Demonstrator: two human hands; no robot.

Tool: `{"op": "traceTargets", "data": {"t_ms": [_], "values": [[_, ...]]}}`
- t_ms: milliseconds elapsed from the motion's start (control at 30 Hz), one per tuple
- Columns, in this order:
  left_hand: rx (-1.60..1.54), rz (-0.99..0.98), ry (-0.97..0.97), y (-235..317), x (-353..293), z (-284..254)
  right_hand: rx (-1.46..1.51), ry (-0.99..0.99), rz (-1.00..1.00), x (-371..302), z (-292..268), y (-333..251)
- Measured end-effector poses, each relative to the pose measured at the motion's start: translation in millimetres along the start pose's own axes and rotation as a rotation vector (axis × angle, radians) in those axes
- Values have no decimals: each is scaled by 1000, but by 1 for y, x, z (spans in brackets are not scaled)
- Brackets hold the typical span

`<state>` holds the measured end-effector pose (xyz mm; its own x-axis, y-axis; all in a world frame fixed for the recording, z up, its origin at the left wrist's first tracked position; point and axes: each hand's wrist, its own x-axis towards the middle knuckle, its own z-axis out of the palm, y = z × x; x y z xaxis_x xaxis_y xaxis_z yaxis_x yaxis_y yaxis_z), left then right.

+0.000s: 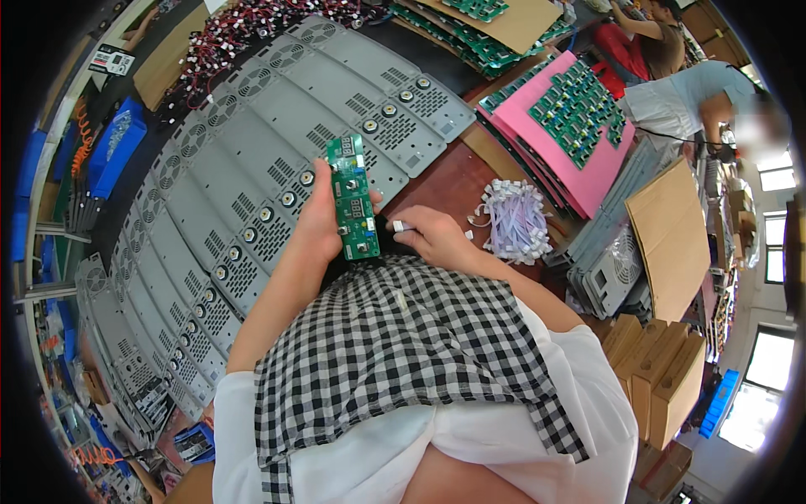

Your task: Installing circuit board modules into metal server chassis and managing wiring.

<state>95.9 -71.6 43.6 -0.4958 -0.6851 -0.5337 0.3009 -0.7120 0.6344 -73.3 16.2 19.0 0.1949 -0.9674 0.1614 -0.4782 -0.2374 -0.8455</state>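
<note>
My left hand (316,220) is closed around a long green circuit board (340,189), held upright above my lap. Two dark digit displays and several small white parts sit on the board's face. Just right of it, my right hand (437,238) pinches a small white plug connector (401,226); any wire behind it is hidden by the fingers. A gap separates the plug from the board. Beside my right hand lies a heap of white cables (514,223) with white plugs at their ends.
Grey metal panels (336,92) with fan grilles and round fittings cover the table in a row. At the right, green boards lie on pink foam sheets (512,126). Red and black wires (252,34) pile up at the back. Cardboard boxes (663,370) stand right; people work at the far right.
</note>
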Motion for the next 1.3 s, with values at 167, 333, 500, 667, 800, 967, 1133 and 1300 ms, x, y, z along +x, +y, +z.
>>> {"op": "traceTargets", "data": {"t_ms": [167, 333, 500, 667, 800, 967, 1133, 1300], "values": [[97, 8, 10, 2, -10, 0, -26, -347, 85, 10, -7, -17], [151, 15, -65, 2, -25, 5, 315, -576, 272, 22, -9, -28], [219, -80, 13, 2, -43, 20, 388, -749, 192, 21, -6, -21], [169, -58, -17, 1, -49, 23, 533, -823, 205, 21, -3, -12], [167, -65, 24, 0, -52, 28, 651, -743, 194, 17, 1, -5], [152, -37, -17, -6, -45, 24, 667, -492, 274, 7, 6, -5], [166, 17, -89, -14, -35, 23, 443, -326, 267, 4, 3, -9], [218, 36, -60, -14, -25, 19, 345, -288, 327, 3, 8, -9]]}}
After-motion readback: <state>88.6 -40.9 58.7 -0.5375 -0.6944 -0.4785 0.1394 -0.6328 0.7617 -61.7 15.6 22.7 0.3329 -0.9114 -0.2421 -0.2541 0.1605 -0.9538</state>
